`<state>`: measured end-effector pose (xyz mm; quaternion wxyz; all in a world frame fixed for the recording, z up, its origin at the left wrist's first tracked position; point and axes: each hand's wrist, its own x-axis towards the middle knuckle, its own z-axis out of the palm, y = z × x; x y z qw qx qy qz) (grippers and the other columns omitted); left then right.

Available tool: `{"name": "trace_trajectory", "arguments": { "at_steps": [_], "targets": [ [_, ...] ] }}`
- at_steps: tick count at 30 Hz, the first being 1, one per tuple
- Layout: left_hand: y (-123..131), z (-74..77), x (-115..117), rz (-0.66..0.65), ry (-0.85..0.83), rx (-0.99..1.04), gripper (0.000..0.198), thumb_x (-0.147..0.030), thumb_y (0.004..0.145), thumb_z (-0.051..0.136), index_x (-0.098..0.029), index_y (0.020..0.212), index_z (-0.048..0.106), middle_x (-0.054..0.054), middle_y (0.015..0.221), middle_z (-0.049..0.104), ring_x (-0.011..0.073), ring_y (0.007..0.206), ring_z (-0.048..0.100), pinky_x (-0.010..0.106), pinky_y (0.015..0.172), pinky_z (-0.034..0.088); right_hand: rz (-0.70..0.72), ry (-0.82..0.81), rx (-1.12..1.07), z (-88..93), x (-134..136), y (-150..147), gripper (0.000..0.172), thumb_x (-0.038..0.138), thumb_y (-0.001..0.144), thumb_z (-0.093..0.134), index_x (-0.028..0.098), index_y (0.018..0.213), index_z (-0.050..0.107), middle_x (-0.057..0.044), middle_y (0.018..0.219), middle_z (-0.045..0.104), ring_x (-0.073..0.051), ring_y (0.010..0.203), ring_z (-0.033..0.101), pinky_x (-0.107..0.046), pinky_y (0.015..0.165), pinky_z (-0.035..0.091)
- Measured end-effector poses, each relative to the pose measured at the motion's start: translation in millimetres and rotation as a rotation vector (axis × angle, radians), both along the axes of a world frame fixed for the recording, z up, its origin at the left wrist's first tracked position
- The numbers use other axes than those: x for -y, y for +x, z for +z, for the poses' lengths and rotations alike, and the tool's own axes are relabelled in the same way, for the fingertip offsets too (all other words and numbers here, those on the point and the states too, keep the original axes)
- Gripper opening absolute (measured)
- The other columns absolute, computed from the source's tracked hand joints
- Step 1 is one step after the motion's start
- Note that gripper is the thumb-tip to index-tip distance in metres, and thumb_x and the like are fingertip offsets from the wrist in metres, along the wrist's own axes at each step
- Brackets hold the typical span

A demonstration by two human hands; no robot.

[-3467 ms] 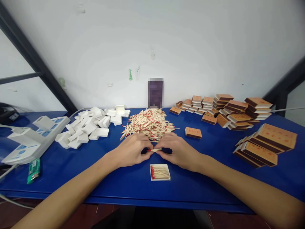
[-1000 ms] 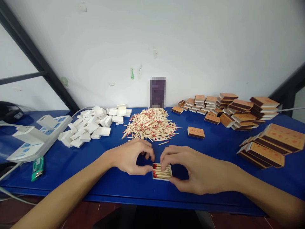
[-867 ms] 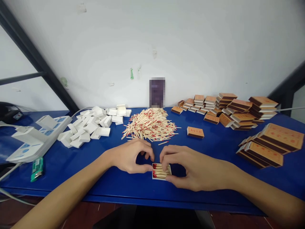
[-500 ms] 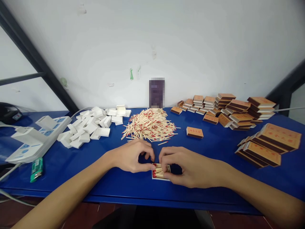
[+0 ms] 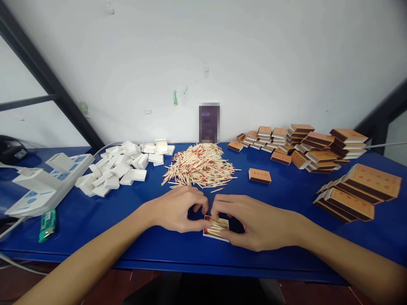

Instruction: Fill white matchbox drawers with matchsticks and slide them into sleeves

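A white matchbox tray (image 5: 216, 238) lies on the blue table near its front edge, with red-headed matches (image 5: 216, 227) inside, heads to the left. My left hand (image 5: 181, 208) is curled at the tray's left end, its thumb over the match heads and its fingers by the far edge. From the right, my right hand (image 5: 254, 222) spans the tray, the index finger at the far side and the thumb at the near right corner. Both hands partly cover the tray. Beyond them sits a big heap of loose matches (image 5: 200, 165).
White trays (image 5: 121, 167) are piled at left, beside a power strip (image 5: 63, 178) and a green packet (image 5: 47, 225). A single matchbox (image 5: 260, 175) lies right of the heap. Stacked matchbox sleeves (image 5: 321, 156) and more matchboxes (image 5: 359, 190) stand further right. Behind is a wall (image 5: 260, 63).
My right fingers have drawn back from over the matches to the tray's edges, so more of the matches shows. The tray has turned slightly. My left hand has shifted a little right.
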<state>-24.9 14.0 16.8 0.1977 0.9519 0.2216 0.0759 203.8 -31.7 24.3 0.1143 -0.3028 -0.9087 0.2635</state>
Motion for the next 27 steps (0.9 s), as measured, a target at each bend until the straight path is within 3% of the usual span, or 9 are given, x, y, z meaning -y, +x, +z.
{"name": "trace_trajectory", "arguments": {
  "at_steps": [5, 9, 11, 16, 22, 24, 27],
  "targets": [
    [-1, 1.0, 0, -0.004, 0.001, -0.003, 0.029, -0.048, 0.088, 0.059, -0.019, 0.089, 0.061, -0.002, 0.073, 0.056, 0.0124, 0.068, 0.053, 0.026, 0.067, 0.038, -0.047, 0.124, 0.002, -2.6, -5, 2, 0.013, 0.028, 0.097, 0.046, 0.019, 0.090, 0.053, -0.002, 0.086, 0.060, -0.015, 0.073, 0.053, -0.027, 0.067, 0.039],
    [0, -1.7, 2, -0.053, 0.063, -0.010, 0.044, -0.055, 0.072, 0.072, -0.021, 0.097, 0.061, -0.002, 0.074, 0.056, 0.0141, 0.066, 0.052, 0.027, 0.066, 0.037, -0.261, 0.358, 0.095, -8.0, -17, 6, 0.013, 0.018, 0.094, 0.043, 0.018, 0.093, 0.056, -0.005, 0.088, 0.064, -0.018, 0.078, 0.057, -0.029, 0.069, 0.037],
    [0, -3.2, 1, -0.041, 0.095, -0.023, 0.038, -0.051, 0.072, 0.072, -0.021, 0.092, 0.059, -0.003, 0.072, 0.055, 0.0133, 0.063, 0.050, 0.027, 0.063, 0.036, -0.347, 0.415, 0.155, -10.7, -22, 8, 0.014, 0.016, 0.092, 0.045, 0.018, 0.094, 0.058, -0.006, 0.090, 0.066, -0.019, 0.080, 0.059, -0.030, 0.069, 0.037],
    [-2, -4.4, -2, -0.007, 0.134, -0.034, 0.034, -0.049, 0.074, 0.070, -0.020, 0.088, 0.058, -0.003, 0.071, 0.055, 0.0130, 0.063, 0.050, 0.027, 0.063, 0.036, -0.439, 0.426, 0.253, -13.9, -27, 10, 0.016, 0.017, 0.091, 0.047, 0.017, 0.096, 0.061, -0.007, 0.094, 0.067, -0.021, 0.082, 0.062, -0.030, 0.069, 0.037],
    [-3, -5.0, 1, -0.054, 0.116, 0.019, 0.047, -0.062, 0.069, 0.072, -0.020, 0.088, 0.061, -0.003, 0.069, 0.054, 0.0127, 0.062, 0.049, 0.028, 0.065, 0.038, -0.400, 0.428, 0.252, -19.3, -29, 10, 0.019, 0.018, 0.092, 0.048, 0.018, 0.105, 0.062, -0.007, 0.102, 0.067, -0.020, 0.084, 0.063, -0.030, 0.068, 0.037],
    [-4, -4.7, -1, -0.059, 0.091, 0.052, 0.046, -0.062, 0.076, 0.066, -0.019, 0.092, 0.062, -0.002, 0.069, 0.053, 0.0129, 0.062, 0.050, 0.027, 0.064, 0.039, -0.384, 0.418, 0.251, -21.0, -31, 9, 0.019, 0.018, 0.092, 0.048, 0.019, 0.104, 0.062, -0.007, 0.102, 0.067, -0.020, 0.085, 0.062, -0.029, 0.067, 0.037],
    [-6, -5.0, -9, 0.019, 0.153, 0.077, 0.031, -0.046, 0.093, 0.050, -0.018, 0.099, 0.063, 0.001, 0.074, 0.058, 0.0147, 0.069, 0.055, 0.028, 0.069, 0.042, -0.379, 0.408, 0.250, -21.8, -31, 9, 0.014, 0.018, 0.092, 0.048, 0.018, 0.093, 0.062, -0.005, 0.095, 0.066, -0.018, 0.080, 0.061, -0.028, 0.065, 0.036]
  ]
}}
